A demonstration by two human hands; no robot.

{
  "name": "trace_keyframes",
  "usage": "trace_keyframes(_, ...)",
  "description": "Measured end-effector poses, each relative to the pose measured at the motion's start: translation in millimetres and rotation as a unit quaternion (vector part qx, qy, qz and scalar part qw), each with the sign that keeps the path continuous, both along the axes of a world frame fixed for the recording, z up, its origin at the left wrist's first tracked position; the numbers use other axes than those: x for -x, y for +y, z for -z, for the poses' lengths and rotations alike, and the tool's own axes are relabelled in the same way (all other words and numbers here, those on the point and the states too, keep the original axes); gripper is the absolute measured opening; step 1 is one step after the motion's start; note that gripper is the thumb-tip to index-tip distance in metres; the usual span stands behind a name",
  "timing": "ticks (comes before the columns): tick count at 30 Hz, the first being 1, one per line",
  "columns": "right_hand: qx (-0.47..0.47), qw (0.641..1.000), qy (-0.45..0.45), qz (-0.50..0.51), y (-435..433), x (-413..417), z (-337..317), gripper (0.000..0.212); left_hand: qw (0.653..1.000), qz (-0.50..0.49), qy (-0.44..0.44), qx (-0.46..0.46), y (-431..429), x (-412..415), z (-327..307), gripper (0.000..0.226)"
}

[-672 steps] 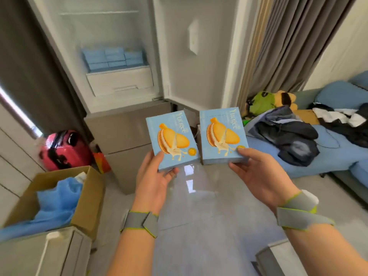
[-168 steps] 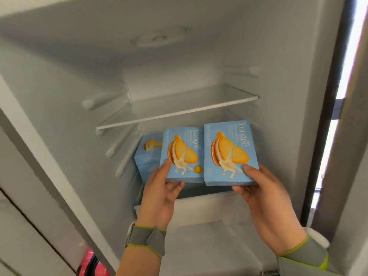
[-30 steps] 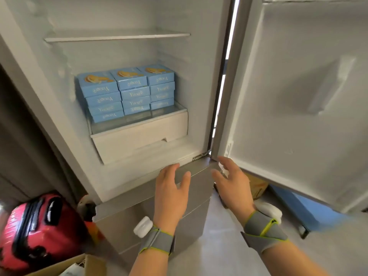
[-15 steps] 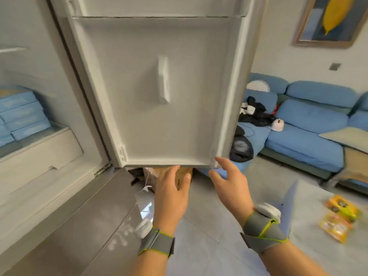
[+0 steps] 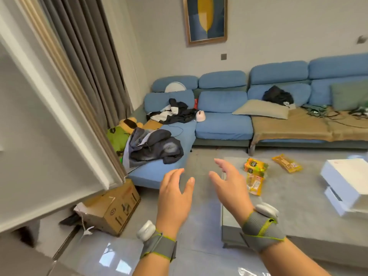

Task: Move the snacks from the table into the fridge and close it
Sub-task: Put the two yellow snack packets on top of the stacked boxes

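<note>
**A:** Where are the hands?

**B:** Both are low in the middle of the frame, palms facing away from the camera. The left hand point(image 5: 175, 194) has its fingers spread and relaxed and holds nothing. The right hand point(image 5: 231, 188) is the same – loose fingers, nothing between them. Each wrist wears a grey band with a yellow-green edge and a small white device.

**A:** And the snacks?

**B:** They lie on the grey table point(image 5: 298, 206), right of centre. A yellow-green packet point(image 5: 255, 166) lies just right of the right hand's fingertips. A yellow packet point(image 5: 254, 184) lies right below it, and the two seem to touch. An orange packet point(image 5: 287, 163) lies apart, further right. Neither hand touches any of them.

**A:** The fridge?

**B:** Only its white door point(image 5: 29, 146) shows – a pale panel that fills the left of the frame (seen at a slant). A cardboard box point(image 5: 113, 208) sits on the floor under its lower right corner.

**A:** What else is there?

**B:** White boxes point(image 5: 348, 182) lie on the table at the right edge. A blue sofa point(image 5: 223, 116) runs across the middle of the frame, with dark clothes point(image 5: 155, 148) heaped on its left end beside a green and yellow plush toy point(image 5: 119, 134). Grey curtains point(image 5: 83, 56) hang at the upper left, and a framed picture point(image 5: 205, 18) hangs at the top centre.
</note>
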State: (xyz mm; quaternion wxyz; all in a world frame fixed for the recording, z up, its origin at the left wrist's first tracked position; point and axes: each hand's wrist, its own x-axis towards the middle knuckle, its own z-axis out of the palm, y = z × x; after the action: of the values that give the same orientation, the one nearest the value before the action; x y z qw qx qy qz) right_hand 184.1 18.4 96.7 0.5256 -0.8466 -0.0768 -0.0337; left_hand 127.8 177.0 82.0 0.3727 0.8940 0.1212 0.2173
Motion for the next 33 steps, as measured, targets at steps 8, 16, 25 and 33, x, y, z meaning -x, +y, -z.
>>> trace_keyframes(8,-0.045,0.993,0.039,0.099,-101.6,-45.8,21.5,0.045,0.994,0.099,0.037,-0.017,-97.9,-74.5,9.5,0.044)
trace_keyframes(16,-0.045,0.983,0.062,0.167,-151.2,-123.1,40.9,0.043,0.984,0.166,0.064,0.007,-142.1,-174.7,34.7,0.046)
trace_keyframes(25,-0.011,0.976,0.069,0.204,-171.0,-236.6,38.1,0.041,0.978,0.183,0.091,0.05,-151.8,-300.6,53.5,0.044)
trace_keyframes(33,-0.021,0.967,0.097,0.235,-207.8,-314.9,63.4,0.042,0.969,0.205,0.124,0.06,-179.9,-393.9,81.1,0.042)
